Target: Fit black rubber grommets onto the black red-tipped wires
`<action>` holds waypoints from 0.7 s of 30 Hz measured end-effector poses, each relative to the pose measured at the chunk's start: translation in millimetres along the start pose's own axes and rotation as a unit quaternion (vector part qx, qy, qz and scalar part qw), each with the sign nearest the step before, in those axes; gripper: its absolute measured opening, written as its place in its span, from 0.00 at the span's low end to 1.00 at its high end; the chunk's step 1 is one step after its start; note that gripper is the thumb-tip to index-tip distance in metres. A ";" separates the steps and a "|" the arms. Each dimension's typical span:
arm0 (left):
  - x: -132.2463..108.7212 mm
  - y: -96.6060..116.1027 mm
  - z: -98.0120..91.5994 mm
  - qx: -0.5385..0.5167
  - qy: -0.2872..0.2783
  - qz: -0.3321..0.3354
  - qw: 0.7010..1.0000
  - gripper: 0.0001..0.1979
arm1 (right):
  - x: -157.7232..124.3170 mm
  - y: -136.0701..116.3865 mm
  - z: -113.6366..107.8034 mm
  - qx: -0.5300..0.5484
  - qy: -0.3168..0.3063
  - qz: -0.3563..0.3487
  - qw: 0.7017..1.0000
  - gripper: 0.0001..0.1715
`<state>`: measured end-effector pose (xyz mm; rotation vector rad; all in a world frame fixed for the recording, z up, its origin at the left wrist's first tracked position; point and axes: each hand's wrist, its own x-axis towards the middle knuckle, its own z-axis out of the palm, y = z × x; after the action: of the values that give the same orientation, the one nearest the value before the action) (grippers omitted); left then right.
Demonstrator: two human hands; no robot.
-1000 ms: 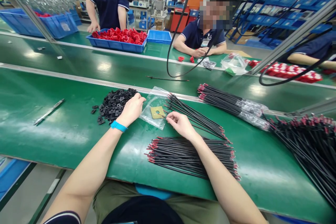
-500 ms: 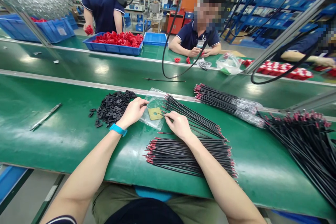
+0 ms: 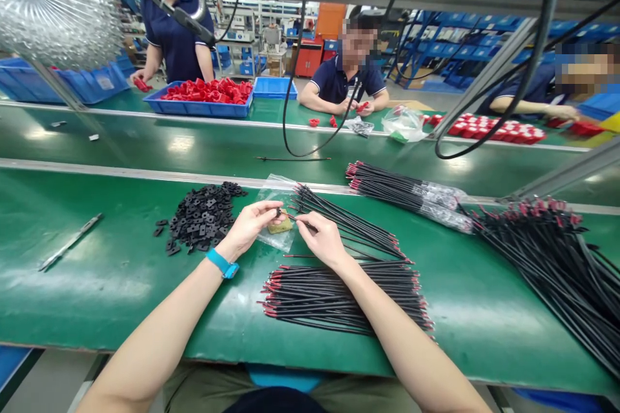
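Observation:
My left hand (image 3: 252,224), a blue band on its wrist, pinches a small black flat piece (image 3: 278,211). Facing it, my right hand (image 3: 322,239) is closed on a black cable (image 3: 306,226), whose thin end points at the piece. Whether the end is inside the piece or only touching it, I cannot tell. Under the fingers a yellowish sponge pad (image 3: 279,227), partly hidden, lies on a clear plastic bag (image 3: 276,244). A heap of similar black pieces (image 3: 203,214) is left of my left hand. Black cables with red ends (image 3: 339,293) lie beneath my right forearm.
More cables (image 3: 353,216) lie behind my right hand, with wrapped bundles (image 3: 411,197) beyond and a large bundle (image 3: 547,251) at right. A pen-like tool (image 3: 70,242) lies left. Black cords (image 3: 285,97) hang overhead. Co-workers handle red parts across the bench, near a blue tray (image 3: 198,106).
My left hand now holds the black piece up over the sponge pad. My right hand has lifted the cable end from the pad toward that piece. The camera view has shifted slightly.

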<state>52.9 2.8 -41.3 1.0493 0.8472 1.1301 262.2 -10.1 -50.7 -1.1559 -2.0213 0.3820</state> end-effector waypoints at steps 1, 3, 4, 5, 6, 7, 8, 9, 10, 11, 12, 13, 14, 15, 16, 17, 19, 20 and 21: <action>0.2 -0.5 0.0 0.006 0.002 0.003 1.000 0.25 | -0.1 0.5 0.0 -0.006 -0.003 -0.004 1.000 0.15; 0.9 -1.8 -0.1 0.025 0.010 0.005 1.000 0.26 | -0.2 1.8 0.4 -0.021 -0.008 -0.020 1.000 0.15; 1.2 -2.4 -0.2 0.036 0.015 0.007 0.999 0.26 | -0.4 2.4 0.7 -0.030 -0.009 -0.029 0.999 0.15; 1.3 -2.8 -0.2 0.050 0.021 0.009 0.999 0.26 | -0.6 3.0 1.0 -0.040 -0.009 -0.038 0.998 0.15; 1.1 -3.1 0.1 0.065 0.025 0.012 0.997 0.27 | -0.9 3.5 1.3 -0.048 -0.008 -0.046 0.998 0.15; 0.5 -3.2 0.7 0.084 0.028 0.015 0.996 0.27 | -1.4 3.8 1.7 -0.055 -0.006 -0.052 0.997 0.14; -0.4 -3.0 1.7 0.105 0.029 0.020 0.994 0.27 | -2.0 3.9 2.0 -0.061 -0.004 -0.058 0.996 0.14; -1.6 -2.8 3.0 0.131 0.027 0.026 0.991 0.27 | -2.7 3.9 2.3 -0.067 -0.002 -0.065 0.996 0.14; -3.1 -2.4 4.4 0.160 0.020 0.034 0.986 0.26 | -3.3 3.9 2.7 -0.073 0.001 -0.073 0.995 0.13; -4.5 -2.1 5.8 0.191 0.010 0.044 0.981 0.26 | -3.8 3.9 3.1 -0.080 0.003 -0.080 0.994 0.13; -5.8 -1.9 7.0 0.217 -0.002 0.053 0.975 0.25 | -4.2 4.1 3.6 -0.089 0.004 -0.090 0.992 0.13; -6.9 -2.1 7.9 0.233 -0.013 0.058 0.971 0.24 | -4.3 4.5 4.1 -0.099 0.004 -0.099 0.990 0.14; -7.6 -2.7 8.4 0.236 -0.024 0.056 0.970 0.24 | -4.2 5.0 4.6 -0.109 0.003 -0.107 0.988 0.14; -8.0 -3.8 8.6 0.226 -0.033 0.045 0.972 0.25 | -4.0 5.4 4.9 -0.119 0.000 -0.115 0.986 0.14; -8.1 -5.2 8.5 0.208 -0.038 0.029 0.977 0.26 | -3.7 5.7 5.1 -0.130 -0.004 -0.122 0.984 0.15; -8.1 -7.0 8.3 0.189 -0.039 0.012 0.981 0.27 | -3.5 5.7 5.2 -0.141 -0.009 -0.128 0.982 0.15; -8.2 -10.7 8.4 0.168 -0.025 -0.010 0.985 0.30 | -3.3 4.8 5.1 -0.166 -0.014 -0.133 0.977 0.17; -8.7 -12.3 8.8 0.172 -0.013 -0.011 0.985 0.30 | -3.6 4.1 5.1 -0.176 -0.014 -0.133 0.975 0.18; -9.6 -13.6 9.6 0.184 0.000 -0.006 0.983 0.30 | -4.0 3.3 5.3 -0.182 -0.012 -0.130 0.974 0.19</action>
<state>63.5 -9.9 -51.2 1.3451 1.0867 0.9833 261.5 -11.1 -58.1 -1.0779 -2.2911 -0.1142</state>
